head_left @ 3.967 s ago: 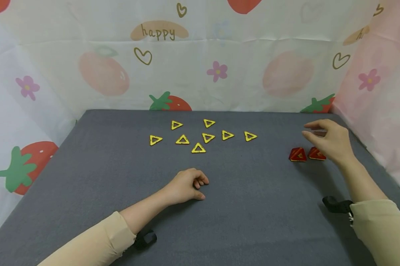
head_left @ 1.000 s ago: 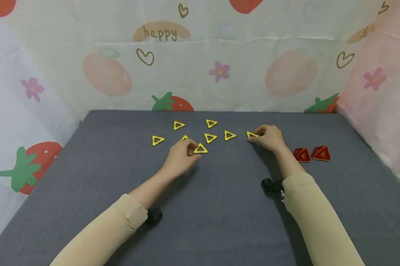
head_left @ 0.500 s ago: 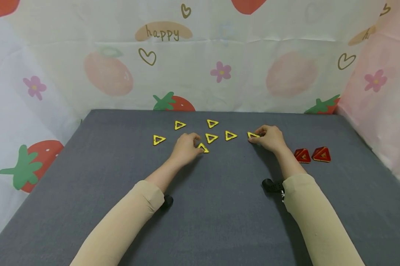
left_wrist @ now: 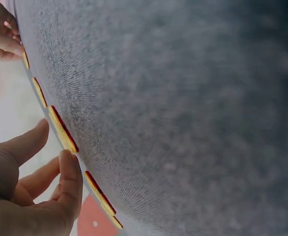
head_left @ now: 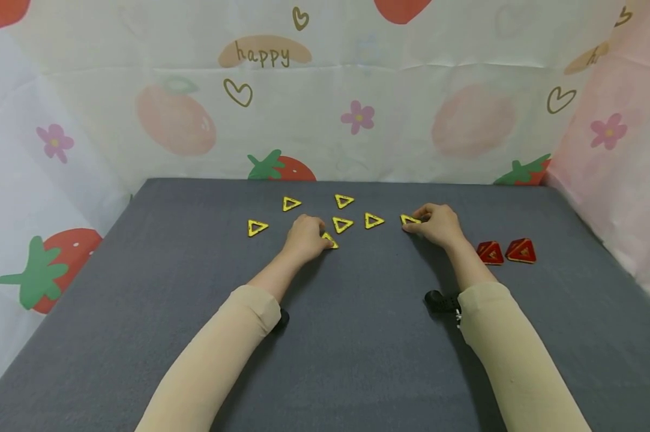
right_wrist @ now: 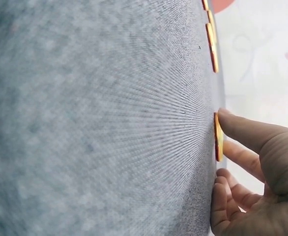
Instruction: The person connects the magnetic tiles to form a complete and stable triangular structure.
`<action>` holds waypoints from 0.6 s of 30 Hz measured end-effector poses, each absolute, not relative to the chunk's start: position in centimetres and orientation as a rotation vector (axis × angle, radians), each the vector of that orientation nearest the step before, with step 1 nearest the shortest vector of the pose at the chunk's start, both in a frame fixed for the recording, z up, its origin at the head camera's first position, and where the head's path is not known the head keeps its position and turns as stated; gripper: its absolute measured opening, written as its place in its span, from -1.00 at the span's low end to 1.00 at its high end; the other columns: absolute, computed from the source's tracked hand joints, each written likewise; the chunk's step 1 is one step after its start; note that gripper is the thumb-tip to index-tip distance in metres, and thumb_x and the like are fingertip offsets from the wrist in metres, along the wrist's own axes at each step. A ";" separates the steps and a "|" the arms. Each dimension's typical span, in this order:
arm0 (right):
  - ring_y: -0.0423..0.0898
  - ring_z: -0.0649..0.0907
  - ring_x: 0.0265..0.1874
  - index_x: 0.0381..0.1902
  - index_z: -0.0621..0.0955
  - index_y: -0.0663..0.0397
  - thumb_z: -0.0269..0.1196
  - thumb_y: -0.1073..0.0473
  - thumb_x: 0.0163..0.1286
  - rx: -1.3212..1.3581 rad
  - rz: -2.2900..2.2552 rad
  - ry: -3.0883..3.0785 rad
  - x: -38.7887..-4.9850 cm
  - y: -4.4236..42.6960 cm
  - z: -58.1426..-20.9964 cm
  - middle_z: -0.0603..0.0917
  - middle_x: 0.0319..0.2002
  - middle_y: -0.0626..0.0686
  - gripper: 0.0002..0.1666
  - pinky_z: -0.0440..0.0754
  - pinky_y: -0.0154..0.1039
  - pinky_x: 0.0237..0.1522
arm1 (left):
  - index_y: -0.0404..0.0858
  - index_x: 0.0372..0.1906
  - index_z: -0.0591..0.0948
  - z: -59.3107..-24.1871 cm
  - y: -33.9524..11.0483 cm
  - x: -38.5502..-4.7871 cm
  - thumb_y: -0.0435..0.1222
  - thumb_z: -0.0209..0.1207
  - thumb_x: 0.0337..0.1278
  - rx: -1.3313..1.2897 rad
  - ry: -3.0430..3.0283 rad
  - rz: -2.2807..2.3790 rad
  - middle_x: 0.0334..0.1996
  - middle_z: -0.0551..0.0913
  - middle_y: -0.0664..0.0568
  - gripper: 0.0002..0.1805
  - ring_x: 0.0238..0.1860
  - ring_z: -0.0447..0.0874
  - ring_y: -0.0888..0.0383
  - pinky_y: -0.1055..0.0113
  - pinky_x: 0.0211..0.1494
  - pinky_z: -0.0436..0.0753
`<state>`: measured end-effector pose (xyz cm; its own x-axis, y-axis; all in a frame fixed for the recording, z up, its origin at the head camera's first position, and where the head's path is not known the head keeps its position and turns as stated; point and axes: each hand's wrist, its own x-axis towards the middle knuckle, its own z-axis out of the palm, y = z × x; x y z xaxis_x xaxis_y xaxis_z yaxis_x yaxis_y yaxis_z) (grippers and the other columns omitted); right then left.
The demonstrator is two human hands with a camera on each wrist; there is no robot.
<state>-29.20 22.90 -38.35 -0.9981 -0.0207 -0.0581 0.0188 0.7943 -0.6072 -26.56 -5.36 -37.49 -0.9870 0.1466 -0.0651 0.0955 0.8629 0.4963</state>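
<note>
Several small yellow triangular tiles, each with an open middle, lie flat on the grey tabletop. My right hand (head_left: 440, 224) pinches the rightmost tile (head_left: 409, 219) between thumb and fingers; the tile (right_wrist: 218, 137) shows at the fingertips in the right wrist view. My left hand (head_left: 305, 237) hovers over the nearest tile (head_left: 331, 241), its thumb partly covering it. In the left wrist view the left thumb and forefinger are spread about a tile (left_wrist: 62, 129), with a small gap beside the thumb. Another tile left of it is hidden behind the left hand.
Yellow tiles lie around the left hand: a left one (head_left: 257, 228), two back ones, a middle one (head_left: 342, 225) and one (head_left: 374, 221) between the hands. Two red triangular pieces (head_left: 521, 251) sit side by side at the right, beside my right forearm. Printed cloth (head_left: 389, 90) hangs behind the tabletop.
My right hand has come left from above the red pieces to the rightmost tile and stayed there. The left hand has moved forward to the nearest tile. The tiles have not visibly moved.
</note>
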 end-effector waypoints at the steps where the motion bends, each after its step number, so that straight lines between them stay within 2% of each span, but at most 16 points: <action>1: 0.31 0.44 0.23 0.17 0.54 0.22 0.29 -0.02 0.37 -0.002 -0.989 2.916 -29.2 22.9 -38.4 0.48 0.25 0.38 -0.45 0.46 0.18 0.21 | -0.35 0.16 0.61 -37.5 -5.4 -26.6 -0.20 0.36 0.14 0.193 2.934 0.770 0.14 0.62 -0.21 -0.49 0.29 0.47 -0.13 0.02 0.33 0.49; 9: 0.31 0.44 0.23 0.17 0.54 0.20 0.29 -0.03 0.37 0.006 -1.000 2.905 -29.1 23.0 -38.3 0.47 0.26 0.36 -0.46 0.45 0.19 0.22 | -0.33 0.13 0.64 -37.8 -5.7 -26.9 -0.22 0.40 0.08 0.270 2.922 0.784 0.15 0.65 -0.18 -0.50 0.28 0.53 -0.13 0.03 0.32 0.51; 18: 0.31 0.45 0.23 0.17 0.54 0.21 0.29 -0.03 0.37 -0.004 -0.996 2.907 -29.1 22.9 -38.3 0.47 0.26 0.38 -0.44 0.46 0.18 0.22 | -0.32 0.13 0.62 -38.1 -5.9 -26.8 -0.25 0.42 0.06 0.276 2.886 0.844 0.13 0.64 -0.19 -0.49 0.29 0.50 -0.14 0.02 0.34 0.49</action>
